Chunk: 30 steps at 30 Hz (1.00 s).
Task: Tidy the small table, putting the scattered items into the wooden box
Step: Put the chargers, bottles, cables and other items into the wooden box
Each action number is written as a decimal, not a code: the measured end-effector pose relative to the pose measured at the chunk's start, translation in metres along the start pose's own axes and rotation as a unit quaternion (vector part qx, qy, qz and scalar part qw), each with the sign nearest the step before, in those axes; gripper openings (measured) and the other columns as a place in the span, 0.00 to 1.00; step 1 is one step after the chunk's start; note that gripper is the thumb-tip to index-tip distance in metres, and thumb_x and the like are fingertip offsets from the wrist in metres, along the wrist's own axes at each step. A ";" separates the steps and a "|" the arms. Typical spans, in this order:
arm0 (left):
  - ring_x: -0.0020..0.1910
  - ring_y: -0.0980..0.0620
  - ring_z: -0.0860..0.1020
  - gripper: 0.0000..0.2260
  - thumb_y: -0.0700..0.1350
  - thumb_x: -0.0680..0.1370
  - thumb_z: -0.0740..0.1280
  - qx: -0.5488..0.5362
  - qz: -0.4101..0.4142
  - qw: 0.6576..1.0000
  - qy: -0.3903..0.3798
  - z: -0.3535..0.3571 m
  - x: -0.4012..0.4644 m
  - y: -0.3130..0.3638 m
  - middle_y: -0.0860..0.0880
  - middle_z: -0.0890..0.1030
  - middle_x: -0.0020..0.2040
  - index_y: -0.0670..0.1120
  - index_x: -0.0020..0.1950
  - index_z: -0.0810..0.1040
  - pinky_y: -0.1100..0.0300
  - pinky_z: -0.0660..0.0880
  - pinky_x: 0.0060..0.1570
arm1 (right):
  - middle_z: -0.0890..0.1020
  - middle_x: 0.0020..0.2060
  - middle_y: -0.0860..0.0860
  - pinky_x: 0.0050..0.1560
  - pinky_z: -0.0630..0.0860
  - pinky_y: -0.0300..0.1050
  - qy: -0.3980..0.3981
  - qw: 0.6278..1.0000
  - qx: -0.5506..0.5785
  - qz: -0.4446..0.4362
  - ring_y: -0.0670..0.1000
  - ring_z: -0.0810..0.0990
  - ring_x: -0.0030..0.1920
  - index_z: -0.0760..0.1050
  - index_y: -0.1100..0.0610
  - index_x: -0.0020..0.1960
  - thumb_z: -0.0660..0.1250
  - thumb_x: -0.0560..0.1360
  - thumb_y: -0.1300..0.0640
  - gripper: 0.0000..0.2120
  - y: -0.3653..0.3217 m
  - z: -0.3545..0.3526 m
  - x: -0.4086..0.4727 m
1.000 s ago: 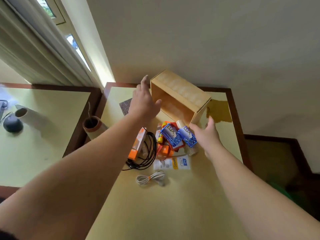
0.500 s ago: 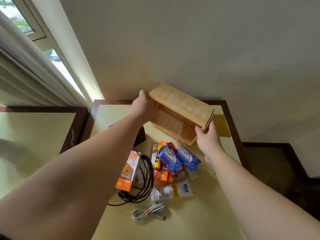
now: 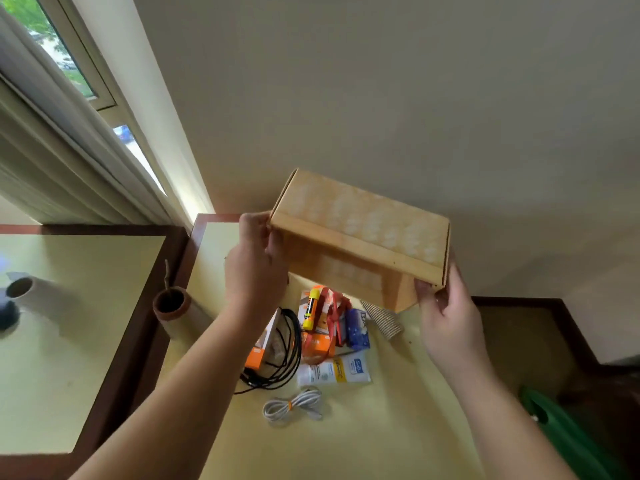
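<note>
"Lux" soap pack (image 3: 356, 327) under wooden box (image 3: 360, 237)

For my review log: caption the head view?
Both hands hold the wooden box above scattered items.

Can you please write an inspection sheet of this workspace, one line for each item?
Surface: small table, yellow top, brown edge.
Job's things: wooden box lifted above the table; glue stick, blue packet, white sachet, orange box lie in a pile below.
Clutter: paper cup on its side; roll at the left edge.
Grippers: left hand and right hand grip the box ends.
Cables: black cable coiled; white cable bundled.
Surroundings: window, wall, second table.
</note>
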<state>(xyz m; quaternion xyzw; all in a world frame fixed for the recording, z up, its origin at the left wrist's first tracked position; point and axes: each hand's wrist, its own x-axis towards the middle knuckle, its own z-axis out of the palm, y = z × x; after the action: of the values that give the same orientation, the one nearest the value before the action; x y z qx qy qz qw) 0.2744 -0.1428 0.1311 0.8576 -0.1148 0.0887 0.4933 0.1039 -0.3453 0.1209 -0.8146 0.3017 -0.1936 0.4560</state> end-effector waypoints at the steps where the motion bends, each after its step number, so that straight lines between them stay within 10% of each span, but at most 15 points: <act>1: 0.52 0.44 0.83 0.08 0.50 0.86 0.61 0.007 -0.001 1.000 0.013 -0.011 -0.016 0.001 0.52 0.84 0.52 0.51 0.64 0.73 0.43 0.80 0.48 | 0.81 0.61 0.37 0.51 0.72 0.24 -0.002 1.000 0.000 0.002 0.27 0.78 0.55 0.62 0.44 0.82 0.61 0.82 0.41 0.29 -0.002 -0.005 -0.013; 9: 0.40 0.49 0.82 0.08 0.49 0.82 0.68 0.110 -0.050 0.992 0.039 -0.079 -0.147 -0.011 0.53 0.86 0.43 0.52 0.59 0.83 0.58 0.72 0.39 | 0.81 0.32 0.37 0.24 0.68 0.32 -0.056 0.994 -0.081 0.049 0.38 0.80 0.35 0.81 0.47 0.56 0.58 0.81 0.37 0.19 0.011 -0.029 -0.113; 15: 0.39 0.45 0.81 0.09 0.52 0.82 0.67 0.160 -0.149 0.973 -0.068 -0.087 -0.226 -0.049 0.51 0.87 0.42 0.51 0.55 0.85 0.57 0.69 0.35 | 0.79 0.27 0.46 0.26 0.65 0.36 -0.125 0.973 -0.172 0.093 0.45 0.78 0.30 0.75 0.47 0.38 0.56 0.81 0.34 0.22 0.058 -0.024 -0.156; 30: 0.39 0.44 0.83 0.14 0.56 0.84 0.63 0.197 -0.148 0.959 -0.141 -0.058 -0.261 -0.115 0.48 0.85 0.38 0.51 0.57 0.84 0.54 0.76 0.37 | 0.79 0.30 0.47 0.29 0.66 0.45 -0.139 0.952 -0.247 0.117 0.48 0.77 0.32 0.72 0.50 0.36 0.55 0.84 0.37 0.25 0.120 0.008 -0.174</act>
<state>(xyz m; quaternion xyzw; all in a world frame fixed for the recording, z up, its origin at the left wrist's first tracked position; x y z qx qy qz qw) 0.0549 -0.0084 -0.0040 0.9491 -0.0351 -0.0862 0.3008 -0.0586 -0.2725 0.0067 -0.8795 0.3672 0.0566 0.2974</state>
